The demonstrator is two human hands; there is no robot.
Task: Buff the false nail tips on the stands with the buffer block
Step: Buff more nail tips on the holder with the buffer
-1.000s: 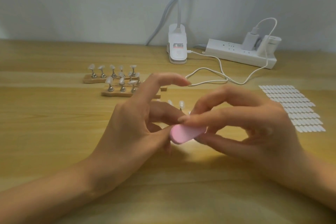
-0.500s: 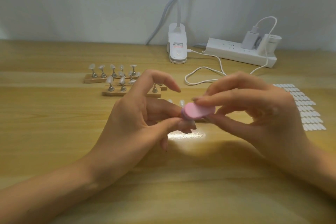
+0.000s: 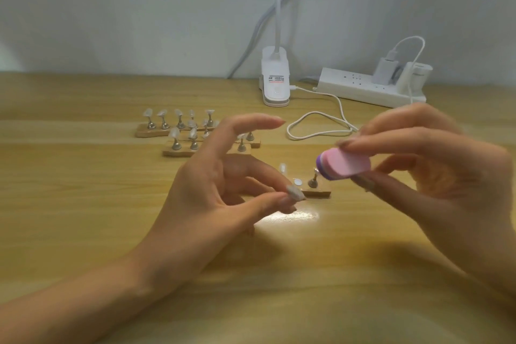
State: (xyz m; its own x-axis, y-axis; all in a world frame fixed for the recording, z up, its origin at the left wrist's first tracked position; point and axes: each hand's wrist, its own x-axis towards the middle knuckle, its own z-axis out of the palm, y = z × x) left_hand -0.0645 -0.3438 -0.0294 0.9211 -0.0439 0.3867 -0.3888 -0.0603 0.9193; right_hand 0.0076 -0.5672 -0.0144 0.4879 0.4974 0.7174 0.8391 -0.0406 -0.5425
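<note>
My right hand (image 3: 435, 173) grips the pink buffer block (image 3: 344, 162) between thumb and fingers, raised over the table. The block's purple end sits just above a tip on a metal peg (image 3: 313, 181) of the near wooden stand (image 3: 319, 193). My left hand (image 3: 215, 193) is to the left, thumb and a finger pinching a small pale false nail tip (image 3: 296, 193), index finger lifted. Another tip (image 3: 282, 167) shows behind my fingers. Farther back, three wooden stands (image 3: 148, 132) carry several clear tips on metal pegs (image 3: 175, 134), one partly hidden by my left hand.
A white clip lamp base (image 3: 275, 84) stands at the back centre. A white power strip (image 3: 368, 89) with plugged chargers lies at the back right. Its white cable (image 3: 315, 124) loops across the table behind my hands. The wall runs close behind.
My right hand has lifted the buffer block up and to the right, away from my left fingers, uncovering the near stand. My left hand stayed roughly in place.
</note>
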